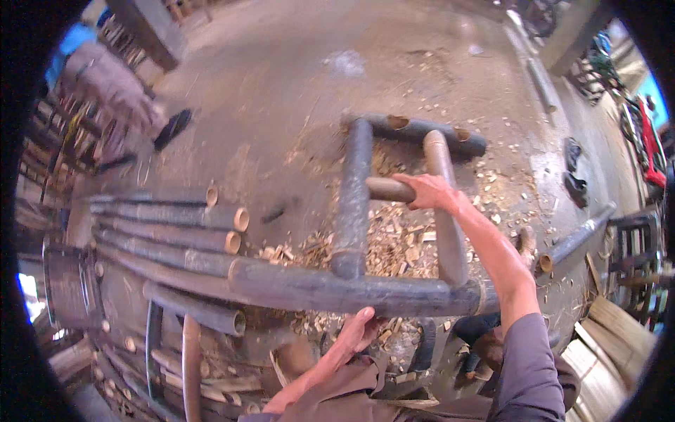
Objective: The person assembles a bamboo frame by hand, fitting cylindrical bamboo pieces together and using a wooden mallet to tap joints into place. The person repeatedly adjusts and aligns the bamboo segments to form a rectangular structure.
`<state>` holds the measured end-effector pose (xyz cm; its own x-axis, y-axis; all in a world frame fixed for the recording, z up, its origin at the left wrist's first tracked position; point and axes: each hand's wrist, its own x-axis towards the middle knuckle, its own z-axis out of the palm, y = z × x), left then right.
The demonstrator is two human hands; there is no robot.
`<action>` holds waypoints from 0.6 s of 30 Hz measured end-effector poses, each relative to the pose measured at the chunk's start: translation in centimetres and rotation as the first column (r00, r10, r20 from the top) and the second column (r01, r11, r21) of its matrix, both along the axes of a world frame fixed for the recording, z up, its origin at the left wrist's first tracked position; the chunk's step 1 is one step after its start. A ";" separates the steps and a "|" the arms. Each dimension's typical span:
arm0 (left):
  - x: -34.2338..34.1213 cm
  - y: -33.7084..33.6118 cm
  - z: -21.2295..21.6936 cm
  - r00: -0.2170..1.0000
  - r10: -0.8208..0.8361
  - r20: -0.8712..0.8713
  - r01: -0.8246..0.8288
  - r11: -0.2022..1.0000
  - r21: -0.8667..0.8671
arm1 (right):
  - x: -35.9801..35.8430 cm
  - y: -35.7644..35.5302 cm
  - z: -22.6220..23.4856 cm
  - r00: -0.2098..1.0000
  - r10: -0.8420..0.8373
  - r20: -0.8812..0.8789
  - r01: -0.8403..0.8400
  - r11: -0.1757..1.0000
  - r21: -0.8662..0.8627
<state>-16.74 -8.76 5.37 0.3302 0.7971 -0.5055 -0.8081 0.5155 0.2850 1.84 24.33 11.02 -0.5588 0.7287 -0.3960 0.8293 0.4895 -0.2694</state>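
A long dark bamboo pole (323, 292) lies crosswise in front of me. My left hand (357, 330) is closed at its near side, thumb up against it and the other fingers partly hidden. Beyond the pole, a dark bamboo upright (353, 190) and a browner bamboo upright (444, 211) reach to a shorter dark bamboo crosspiece (422, 131) with cut holes. Between the uprights, my right hand (430, 191) is wrapped round the right end of a short brown bamboo piece (388, 189). Its left end meets or overlaps the dark upright; I cannot tell which.
Several cut bamboo poles (169, 216) lie side by side at left. Wood chips (401, 250) litter the floor under the frame. Dark sandals (574, 172) and another pole (578, 238) are at right. A person (105, 91) is at the far left.
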 end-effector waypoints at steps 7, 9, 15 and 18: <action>3.0 0.3 -4.9 0.994 -0.006 0.107 0.002 0.999 0.035 | 1.8 -2.5 -2.4 0.991 -0.033 -0.133 0.057 0.981 0.185; 4.2 0.7 -4.9 0.990 -0.004 0.140 -0.003 0.999 0.051 | 2.2 -6.0 -1.2 0.968 -0.013 -0.252 0.052 0.987 0.149; 6.4 1.7 -8.5 0.979 -0.167 0.114 0.169 0.986 -0.007 | 4.1 -18.1 1.4 0.991 0.093 -0.097 -0.104 0.988 -0.115; 6.8 4.3 -6.5 0.975 -0.207 -0.074 0.191 0.964 -0.188 | 6.2 -19.6 -2.1 0.989 0.147 0.001 -0.147 0.989 0.035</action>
<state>-9.95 -4.49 -1.13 0.4182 0.6143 -0.6691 -0.6586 0.7124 0.2424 8.00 4.74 8.92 -0.6612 0.6521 -0.3709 0.7475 0.6151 -0.2509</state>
